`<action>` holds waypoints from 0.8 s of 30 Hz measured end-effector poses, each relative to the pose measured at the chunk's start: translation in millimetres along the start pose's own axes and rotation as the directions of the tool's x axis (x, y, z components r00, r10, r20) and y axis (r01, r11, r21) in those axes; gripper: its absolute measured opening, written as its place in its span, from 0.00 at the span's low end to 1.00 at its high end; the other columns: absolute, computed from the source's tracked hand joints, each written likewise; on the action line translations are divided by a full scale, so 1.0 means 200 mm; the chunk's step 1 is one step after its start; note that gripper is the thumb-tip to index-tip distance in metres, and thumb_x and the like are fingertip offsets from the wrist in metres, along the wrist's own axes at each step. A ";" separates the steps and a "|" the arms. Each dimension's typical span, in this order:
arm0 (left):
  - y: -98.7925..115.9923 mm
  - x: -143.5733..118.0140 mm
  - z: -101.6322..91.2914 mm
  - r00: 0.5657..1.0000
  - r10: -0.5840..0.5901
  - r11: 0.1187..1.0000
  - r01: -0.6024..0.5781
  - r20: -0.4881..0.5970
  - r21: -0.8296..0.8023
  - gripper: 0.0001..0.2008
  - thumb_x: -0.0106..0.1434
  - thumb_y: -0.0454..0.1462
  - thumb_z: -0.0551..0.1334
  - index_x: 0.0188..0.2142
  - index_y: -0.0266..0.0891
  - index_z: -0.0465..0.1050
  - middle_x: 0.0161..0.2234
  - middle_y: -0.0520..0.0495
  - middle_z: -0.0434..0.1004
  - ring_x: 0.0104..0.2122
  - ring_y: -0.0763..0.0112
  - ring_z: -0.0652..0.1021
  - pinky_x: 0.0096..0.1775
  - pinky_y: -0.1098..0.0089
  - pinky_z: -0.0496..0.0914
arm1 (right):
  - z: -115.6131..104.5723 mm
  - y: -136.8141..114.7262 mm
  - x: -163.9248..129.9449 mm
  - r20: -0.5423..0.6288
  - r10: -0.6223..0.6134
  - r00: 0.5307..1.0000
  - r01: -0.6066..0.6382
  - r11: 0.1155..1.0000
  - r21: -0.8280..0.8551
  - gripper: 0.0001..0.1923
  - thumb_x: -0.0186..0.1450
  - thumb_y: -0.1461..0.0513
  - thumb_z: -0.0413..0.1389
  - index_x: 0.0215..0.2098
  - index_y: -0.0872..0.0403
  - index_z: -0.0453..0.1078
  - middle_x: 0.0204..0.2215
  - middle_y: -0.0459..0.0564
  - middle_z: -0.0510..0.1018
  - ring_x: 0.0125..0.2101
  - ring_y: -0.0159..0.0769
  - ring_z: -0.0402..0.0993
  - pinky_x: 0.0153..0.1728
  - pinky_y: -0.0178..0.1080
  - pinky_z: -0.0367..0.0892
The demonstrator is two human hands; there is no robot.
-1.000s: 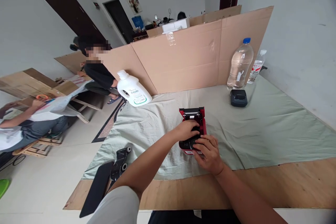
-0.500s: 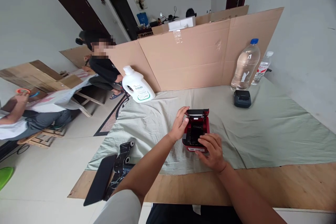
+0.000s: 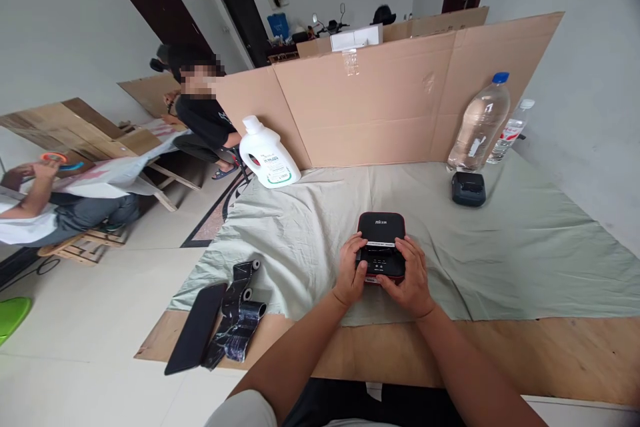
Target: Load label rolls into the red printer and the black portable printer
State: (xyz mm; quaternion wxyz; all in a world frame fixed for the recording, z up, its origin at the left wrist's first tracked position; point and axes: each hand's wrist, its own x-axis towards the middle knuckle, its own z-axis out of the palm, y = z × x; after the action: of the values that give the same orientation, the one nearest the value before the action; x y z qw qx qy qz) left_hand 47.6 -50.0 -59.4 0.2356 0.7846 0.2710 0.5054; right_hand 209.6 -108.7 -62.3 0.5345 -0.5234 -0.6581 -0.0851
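A small black-and-red label printer sits with its lid closed on the pale green cloth near the table's front. My left hand grips its near left corner, thumb on the top panel. My right hand grips the near right corner in the same way. Both thumbs rest by the row of buttons on the front part of the lid.
A white detergent jug, a dark small device, a large water bottle and a smaller bottle stand before a cardboard screen. A black phone and black ribbon rolls lie front left. Two other people sit at left.
The printer's lid, open and showing its red inside before, is now closed. My left hand came off the lid's far edge and both hands now hold the near corners.
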 end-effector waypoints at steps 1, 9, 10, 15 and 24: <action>0.00 0.00 0.01 1.000 0.002 1.000 -0.002 -0.023 0.003 0.20 0.70 0.45 0.46 0.55 0.38 0.62 0.54 0.36 0.65 0.59 0.55 0.64 0.58 0.46 0.59 | 0.00 0.00 0.00 0.006 0.003 1.000 -0.003 1.000 0.001 0.36 0.62 0.47 0.57 0.61 0.55 0.55 0.52 0.60 0.70 0.58 0.53 0.61 0.55 0.61 0.62; 0.00 0.00 0.06 0.989 0.051 0.999 -0.050 -0.139 0.013 0.17 0.70 0.41 0.46 0.52 0.39 0.63 0.49 0.38 0.69 0.57 0.57 0.67 0.57 0.47 0.61 | 0.01 0.01 0.00 -0.001 0.017 1.000 -0.017 0.996 -0.083 0.35 0.60 0.47 0.58 0.59 0.55 0.57 0.47 0.58 0.73 0.54 0.53 0.66 0.53 0.58 0.63; 0.00 -0.01 0.06 0.989 0.048 0.999 -0.046 -0.141 0.018 0.16 0.70 0.41 0.46 0.52 0.38 0.63 0.49 0.38 0.69 0.57 0.57 0.67 0.56 0.47 0.61 | 0.01 0.01 0.00 -0.003 0.010 1.000 -0.011 0.995 -0.098 0.35 0.59 0.47 0.59 0.58 0.55 0.58 0.47 0.58 0.73 0.53 0.53 0.67 0.52 0.58 0.63; 0.00 -0.01 0.06 0.985 0.041 0.998 -0.032 -0.170 0.055 0.15 0.70 0.39 0.45 0.51 0.39 0.64 0.46 0.39 0.72 0.55 0.57 0.69 0.54 0.49 0.63 | 0.01 0.02 0.02 -0.011 -0.032 0.999 0.030 0.988 -0.154 0.33 0.59 0.46 0.59 0.55 0.55 0.60 0.42 0.57 0.74 0.49 0.51 0.70 0.48 0.56 0.67; 0.00 -0.06 0.06 0.975 -0.116 0.991 0.101 -0.189 -0.089 0.21 0.67 0.42 0.49 0.57 0.37 0.59 0.58 0.32 0.63 0.61 0.54 0.63 0.60 0.46 0.58 | 0.02 -0.01 -0.09 0.052 0.222 0.974 -0.222 0.975 -0.012 0.37 0.60 0.48 0.59 0.62 0.52 0.55 0.57 0.60 0.65 0.59 0.55 0.60 0.56 0.61 0.59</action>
State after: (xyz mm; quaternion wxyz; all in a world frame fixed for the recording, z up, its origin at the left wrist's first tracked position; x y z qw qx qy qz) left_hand 54.6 -59.3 -70.7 0.2660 0.7057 0.3152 0.5761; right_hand 204.1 -117.9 -76.2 0.5212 -0.5974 -0.6093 -0.0128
